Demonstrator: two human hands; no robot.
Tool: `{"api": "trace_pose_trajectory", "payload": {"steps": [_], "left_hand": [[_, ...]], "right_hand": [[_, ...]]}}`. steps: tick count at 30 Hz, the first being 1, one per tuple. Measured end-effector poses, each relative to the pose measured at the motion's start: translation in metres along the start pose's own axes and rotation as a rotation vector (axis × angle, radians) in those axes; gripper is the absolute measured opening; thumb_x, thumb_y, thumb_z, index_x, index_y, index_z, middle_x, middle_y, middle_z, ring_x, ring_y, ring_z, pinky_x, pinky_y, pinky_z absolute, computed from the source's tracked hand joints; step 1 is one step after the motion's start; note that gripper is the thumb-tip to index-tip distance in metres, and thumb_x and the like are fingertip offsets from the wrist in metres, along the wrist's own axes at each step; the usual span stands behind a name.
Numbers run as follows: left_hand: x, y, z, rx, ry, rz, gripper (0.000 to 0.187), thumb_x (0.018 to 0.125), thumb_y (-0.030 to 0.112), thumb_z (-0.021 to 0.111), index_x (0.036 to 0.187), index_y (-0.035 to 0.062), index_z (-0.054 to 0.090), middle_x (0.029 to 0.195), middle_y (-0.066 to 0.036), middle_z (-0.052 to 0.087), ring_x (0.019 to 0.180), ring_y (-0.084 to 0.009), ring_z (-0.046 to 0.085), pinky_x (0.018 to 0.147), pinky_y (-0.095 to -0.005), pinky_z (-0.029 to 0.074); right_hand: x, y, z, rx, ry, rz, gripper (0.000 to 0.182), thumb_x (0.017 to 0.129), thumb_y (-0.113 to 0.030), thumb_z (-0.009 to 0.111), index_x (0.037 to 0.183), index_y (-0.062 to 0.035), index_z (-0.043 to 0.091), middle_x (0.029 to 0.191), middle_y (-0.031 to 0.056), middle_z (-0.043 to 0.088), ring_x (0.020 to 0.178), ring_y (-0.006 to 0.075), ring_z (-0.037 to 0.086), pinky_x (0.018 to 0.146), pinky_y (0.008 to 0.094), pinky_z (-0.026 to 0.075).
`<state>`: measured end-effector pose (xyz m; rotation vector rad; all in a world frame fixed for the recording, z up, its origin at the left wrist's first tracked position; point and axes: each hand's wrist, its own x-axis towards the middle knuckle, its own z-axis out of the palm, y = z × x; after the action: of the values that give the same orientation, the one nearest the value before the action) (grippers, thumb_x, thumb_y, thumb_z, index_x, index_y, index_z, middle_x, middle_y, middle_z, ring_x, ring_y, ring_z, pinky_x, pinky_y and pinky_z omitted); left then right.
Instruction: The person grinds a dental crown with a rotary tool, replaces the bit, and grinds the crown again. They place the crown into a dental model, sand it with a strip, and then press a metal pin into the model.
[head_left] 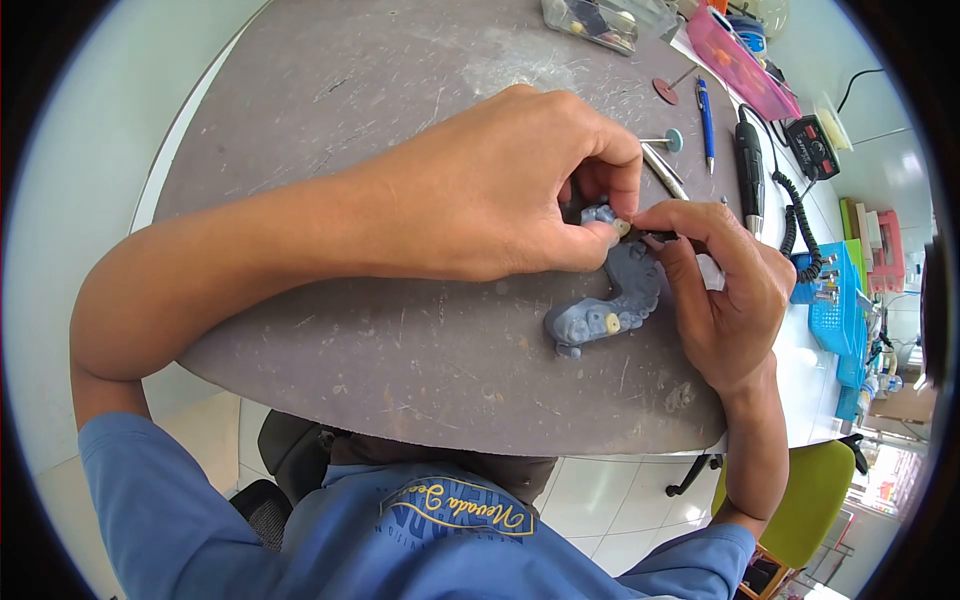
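A grey-blue dental model (632, 275) lies on the brown table, a cream crown (613, 323) seated on its near arm. Over its far side, my left hand (510, 185) is closed, thumb and fingertips pinching a small cream dental crown (622, 228). Just behind those fingertips shows a grey-blue piece (598, 213); whether it joins the model cannot be made out. My right hand (730, 285) is closed around a thin dark tool (655, 236), its tip close to the pinched crown. Fingers hide most of the tool.
Beyond my hands lie a metal rod (663, 172), a green disc bur (673, 140), a red disc bur (665, 91) and a blue pen (706, 125). A black handpiece (748, 165) with coiled cord, a pink tray (735, 60), a clear box (600, 22) and a blue basket (838, 300) stand around.
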<state>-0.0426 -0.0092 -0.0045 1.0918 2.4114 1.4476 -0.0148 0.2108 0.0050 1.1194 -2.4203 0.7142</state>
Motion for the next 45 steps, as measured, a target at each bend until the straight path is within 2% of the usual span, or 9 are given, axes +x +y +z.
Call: {"api": "trace_pose_trajectory", "payload": {"steps": [17,22,27,30,31,36,39,43,45], "left_hand": [[-0.001,-0.001,0.002,0.009,0.015,0.036,0.017,0.078,0.014,0.067,0.089,0.0016,0.065,0.08,-0.004,0.064,0.072,-0.014,0.054,0.071,-0.0276,0.046],[-0.001,0.004,0.004,0.007,0.013,-0.001,0.015,0.078,0.011,0.067,0.089,0.0019,0.065,0.081,-0.003,0.065,0.072,-0.012,0.053,0.07,-0.0273,0.045],[-0.001,0.006,0.003,0.004,0.007,-0.046,0.013,0.078,0.009,0.066,0.089,0.0018,0.066,0.081,-0.003,0.065,0.071,-0.0106,0.053,0.067,-0.0267,0.045],[-0.002,0.007,0.002,-0.001,-0.004,-0.05,0.013,0.079,0.01,0.067,0.09,0.0021,0.066,0.082,-0.002,0.065,0.073,-0.0105,0.053,0.069,-0.0265,0.045],[-0.002,0.006,0.002,0.004,0.006,-0.032,0.014,0.08,0.01,0.066,0.091,0.0025,0.066,0.085,-0.003,0.065,0.075,-0.0105,0.053,0.07,-0.0264,0.045],[-0.002,0.003,0.002,-0.027,0.025,0.019,0.014,0.082,0.011,0.066,0.094,0.0034,0.066,0.093,-0.003,0.066,0.082,-0.0103,0.055,0.073,-0.0267,0.045],[-0.003,0.006,0.0,-0.113,0.055,0.049,0.013,0.086,0.01,0.065,0.096,0.003,0.066,0.098,-0.003,0.065,0.085,-0.0095,0.057,0.075,-0.0253,0.046],[-0.006,0.014,-0.001,-0.364,0.049,-0.009,0.014,0.091,0.009,0.064,0.103,0.002,0.064,0.101,-0.005,0.065,0.092,-0.0092,0.059,0.081,-0.0243,0.048],[-0.008,0.017,-0.001,-0.435,0.063,-0.025,0.015,0.092,0.008,0.063,0.106,0.0018,0.064,0.102,-0.005,0.065,0.094,-0.0094,0.059,0.084,-0.0242,0.049]], "right_hand": [[-0.001,0.004,-0.002,0.191,0.123,0.157,0.018,0.081,0.012,0.06,0.094,0.0025,0.067,0.084,0.0103,0.067,0.067,0.0195,0.068,0.062,0.0251,0.053],[-0.001,0.011,-0.012,-0.092,-0.009,0.003,0.022,0.081,0.009,0.062,0.098,-0.0027,0.069,0.091,0.0086,0.065,0.07,0.0187,0.066,0.061,0.0259,0.053],[0.0,0.005,-0.014,-0.076,0.027,0.137,0.024,0.084,0.007,0.064,0.105,-0.0029,0.069,0.092,0.0079,0.066,0.072,0.0116,0.063,0.061,0.0245,0.05],[0.003,0.018,-0.032,-0.298,0.208,0.232,0.013,0.084,-0.005,0.071,0.097,-0.0061,0.069,0.077,0.0049,0.066,0.064,0.0104,0.063,0.052,0.0226,0.046],[0.002,0.022,-0.04,-0.361,0.19,0.346,0.013,0.088,-0.018,0.071,0.09,-0.0059,0.067,0.074,0.0043,0.065,0.061,0.012,0.061,0.051,0.0254,0.044],[-0.004,0.047,-0.059,-0.697,-0.191,0.786,0.058,0.085,-0.056,0.066,0.074,0.0001,0.06,0.06,0.0112,0.06,0.052,0.0246,0.055,0.054,0.0391,0.042],[-0.009,0.065,-0.059,-0.59,-0.269,0.835,0.063,0.085,-0.058,0.064,0.064,0.0007,0.057,0.054,0.0137,0.056,0.052,0.027,0.054,0.055,0.0422,0.041],[-0.016,0.088,-0.067,-0.332,-0.094,0.851,0.053,0.09,-0.043,0.062,0.065,0.0039,0.061,0.05,0.0093,0.049,0.047,0.02,0.048,0.051,0.0391,0.039],[-0.014,0.085,-0.069,-0.012,0.099,0.885,0.047,0.093,-0.04,0.06,0.07,0.0008,0.064,0.053,-0.0019,0.045,0.051,0.0059,0.041,0.048,0.0284,0.029]]}}
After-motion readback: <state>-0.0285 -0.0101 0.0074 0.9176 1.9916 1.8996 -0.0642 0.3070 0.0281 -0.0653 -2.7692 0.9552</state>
